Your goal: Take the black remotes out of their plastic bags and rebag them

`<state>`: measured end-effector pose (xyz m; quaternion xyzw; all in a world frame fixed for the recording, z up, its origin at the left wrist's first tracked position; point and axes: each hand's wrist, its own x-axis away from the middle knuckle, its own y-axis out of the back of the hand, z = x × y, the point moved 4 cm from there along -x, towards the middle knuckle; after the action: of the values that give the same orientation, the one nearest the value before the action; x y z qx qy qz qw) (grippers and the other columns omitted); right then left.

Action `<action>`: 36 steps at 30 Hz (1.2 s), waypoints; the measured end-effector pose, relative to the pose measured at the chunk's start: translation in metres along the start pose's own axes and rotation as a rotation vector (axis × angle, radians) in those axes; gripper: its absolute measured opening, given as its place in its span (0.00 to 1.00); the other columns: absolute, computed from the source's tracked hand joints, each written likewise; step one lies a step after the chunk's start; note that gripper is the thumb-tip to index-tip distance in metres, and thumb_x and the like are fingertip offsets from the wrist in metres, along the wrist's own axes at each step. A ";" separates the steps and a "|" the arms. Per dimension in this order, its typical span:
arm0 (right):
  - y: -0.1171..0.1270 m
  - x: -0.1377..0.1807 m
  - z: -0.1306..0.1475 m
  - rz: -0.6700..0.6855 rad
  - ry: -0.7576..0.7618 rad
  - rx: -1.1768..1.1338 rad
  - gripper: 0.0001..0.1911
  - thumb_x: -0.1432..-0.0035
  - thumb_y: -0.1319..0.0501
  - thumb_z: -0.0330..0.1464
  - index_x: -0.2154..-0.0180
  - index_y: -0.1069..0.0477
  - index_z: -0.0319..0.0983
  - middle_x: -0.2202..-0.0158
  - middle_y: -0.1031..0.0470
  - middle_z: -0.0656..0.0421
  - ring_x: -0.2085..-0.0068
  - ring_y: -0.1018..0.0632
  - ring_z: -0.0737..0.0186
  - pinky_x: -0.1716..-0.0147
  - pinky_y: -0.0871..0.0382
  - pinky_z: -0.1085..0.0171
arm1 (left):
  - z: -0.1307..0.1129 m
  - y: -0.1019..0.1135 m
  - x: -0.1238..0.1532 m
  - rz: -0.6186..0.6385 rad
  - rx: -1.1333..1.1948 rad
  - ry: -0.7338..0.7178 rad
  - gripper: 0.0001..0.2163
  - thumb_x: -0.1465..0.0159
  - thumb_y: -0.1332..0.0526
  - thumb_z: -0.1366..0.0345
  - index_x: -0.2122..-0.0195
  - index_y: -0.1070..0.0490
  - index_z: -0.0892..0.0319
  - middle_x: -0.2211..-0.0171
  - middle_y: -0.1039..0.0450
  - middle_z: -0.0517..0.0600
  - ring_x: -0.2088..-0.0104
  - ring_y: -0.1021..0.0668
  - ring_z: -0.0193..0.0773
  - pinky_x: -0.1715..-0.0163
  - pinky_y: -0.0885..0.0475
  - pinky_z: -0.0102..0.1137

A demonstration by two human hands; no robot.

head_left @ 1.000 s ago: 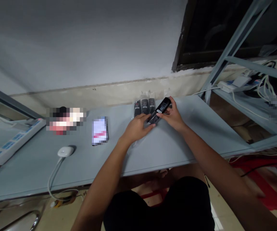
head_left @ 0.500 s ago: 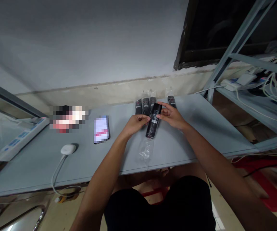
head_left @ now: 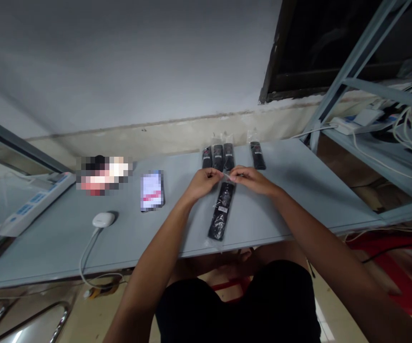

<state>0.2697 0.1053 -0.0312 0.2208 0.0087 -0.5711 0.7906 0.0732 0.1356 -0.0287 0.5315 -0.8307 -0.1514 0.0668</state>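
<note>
A long black item (head_left: 221,209) with a white label lies inside a clear plastic bag (head_left: 217,202), tilted a little on the table in front of me. Its exact kind I cannot tell. Both hands pinch the bag's upper end, just beyond the black item: my left hand (head_left: 205,183) from the left, my right hand (head_left: 249,179) from the right, fingertips nearly meeting. Beyond my hands, three similar bagged black items (head_left: 218,157) lie side by side near the wall. One more bagged item (head_left: 258,155) lies apart from them, to the right.
On the left of the table (head_left: 127,243) lie a phone (head_left: 152,190), a white round-ended device (head_left: 103,219) with a cable, and a blurred-out object (head_left: 102,175). Power strips (head_left: 36,205) sit at the left edge and on the right shelf, among cables (head_left: 406,128).
The black item has slid down into the bag, toward the table's front edge. My hands have let go of its body and now pinch the bag's upper end.
</note>
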 end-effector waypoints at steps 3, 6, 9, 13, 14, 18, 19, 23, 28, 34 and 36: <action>-0.007 0.000 -0.002 0.045 -0.007 0.052 0.18 0.38 0.33 0.49 0.64 0.18 0.41 0.55 0.24 0.52 0.54 0.22 0.53 0.53 0.28 0.57 | 0.003 -0.002 -0.002 0.025 -0.038 -0.025 0.14 0.39 0.34 0.54 0.65 0.21 0.61 0.64 0.19 0.52 0.63 0.21 0.40 0.56 0.28 0.35; -0.005 -0.001 -0.007 -0.007 -0.016 0.098 0.19 0.37 0.34 0.50 0.60 0.18 0.41 0.54 0.24 0.52 0.53 0.22 0.53 0.53 0.28 0.57 | 0.004 -0.001 -0.004 -0.013 -0.059 -0.060 0.13 0.39 0.35 0.55 0.65 0.23 0.61 0.64 0.20 0.52 0.63 0.21 0.40 0.57 0.28 0.34; -0.004 -0.003 -0.009 0.004 -0.015 0.124 0.21 0.35 0.36 0.51 0.61 0.20 0.40 0.58 0.23 0.54 0.56 0.22 0.54 0.54 0.29 0.58 | 0.004 -0.001 -0.004 -0.029 -0.047 -0.092 0.12 0.37 0.36 0.56 0.65 0.25 0.60 0.65 0.21 0.51 0.64 0.23 0.39 0.58 0.29 0.33; -0.001 -0.003 -0.013 -0.024 -0.071 0.033 0.22 0.33 0.40 0.52 0.63 0.26 0.40 0.68 0.24 0.59 0.64 0.23 0.59 0.60 0.30 0.61 | 0.006 -0.004 -0.005 -0.018 -0.015 -0.106 0.08 0.35 0.38 0.60 0.64 0.28 0.60 0.66 0.23 0.49 0.66 0.24 0.37 0.60 0.30 0.32; 0.000 -0.004 -0.014 -0.044 -0.085 0.009 0.21 0.33 0.39 0.52 0.63 0.27 0.40 0.69 0.24 0.59 0.66 0.23 0.59 0.61 0.30 0.61 | 0.006 -0.004 -0.005 -0.027 -0.006 -0.108 0.07 0.35 0.38 0.61 0.64 0.28 0.60 0.66 0.23 0.49 0.65 0.23 0.37 0.60 0.30 0.31; 0.001 -0.005 -0.018 -0.078 -0.107 -0.043 0.21 0.39 0.34 0.52 0.65 0.28 0.40 0.69 0.23 0.59 0.67 0.22 0.60 0.62 0.29 0.61 | 0.008 -0.006 -0.006 -0.043 0.069 -0.066 0.05 0.36 0.36 0.64 0.61 0.29 0.59 0.67 0.23 0.48 0.66 0.22 0.36 0.61 0.30 0.31; 0.001 -0.006 -0.019 -0.089 -0.106 -0.053 0.21 0.40 0.33 0.52 0.65 0.28 0.40 0.69 0.23 0.59 0.67 0.22 0.61 0.62 0.28 0.62 | 0.008 -0.006 -0.005 -0.037 0.091 -0.048 0.07 0.36 0.35 0.64 0.59 0.29 0.60 0.69 0.23 0.48 0.68 0.22 0.36 0.62 0.30 0.31; 0.001 -0.007 -0.020 -0.151 -0.105 -0.081 0.22 0.40 0.33 0.53 0.66 0.28 0.40 0.71 0.25 0.61 0.69 0.24 0.63 0.65 0.29 0.63 | 0.005 -0.006 -0.004 -0.029 0.135 -0.025 0.17 0.38 0.30 0.61 0.52 0.29 0.61 0.72 0.22 0.46 0.71 0.23 0.35 0.64 0.31 0.31; 0.005 -0.007 -0.017 -0.230 -0.119 -0.181 0.23 0.43 0.29 0.51 0.58 0.25 0.40 0.70 0.25 0.62 0.71 0.24 0.65 0.71 0.30 0.66 | 0.001 -0.004 -0.004 -0.081 0.199 -0.067 0.18 0.42 0.28 0.64 0.52 0.28 0.61 0.69 0.21 0.47 0.67 0.21 0.35 0.59 0.28 0.32; 0.000 -0.003 -0.020 -0.082 -0.317 -0.326 0.23 0.46 0.24 0.45 0.54 0.21 0.39 0.60 0.19 0.54 0.64 0.19 0.61 0.73 0.25 0.67 | 0.000 -0.001 -0.004 -0.146 0.341 -0.059 0.19 0.45 0.27 0.64 0.53 0.28 0.60 0.66 0.22 0.48 0.65 0.20 0.36 0.61 0.26 0.32; -0.005 -0.001 -0.020 0.024 -0.356 -0.336 0.20 0.46 0.24 0.45 0.59 0.19 0.38 0.63 0.19 0.54 0.64 0.19 0.61 0.73 0.25 0.68 | -0.002 0.000 -0.003 -0.176 0.405 -0.060 0.20 0.45 0.26 0.64 0.53 0.27 0.60 0.66 0.22 0.48 0.66 0.21 0.35 0.63 0.27 0.30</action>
<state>0.2695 0.1121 -0.0508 -0.0177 -0.0387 -0.5823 0.8118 0.0748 0.1382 -0.0263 0.5998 -0.7962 -0.0022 -0.0794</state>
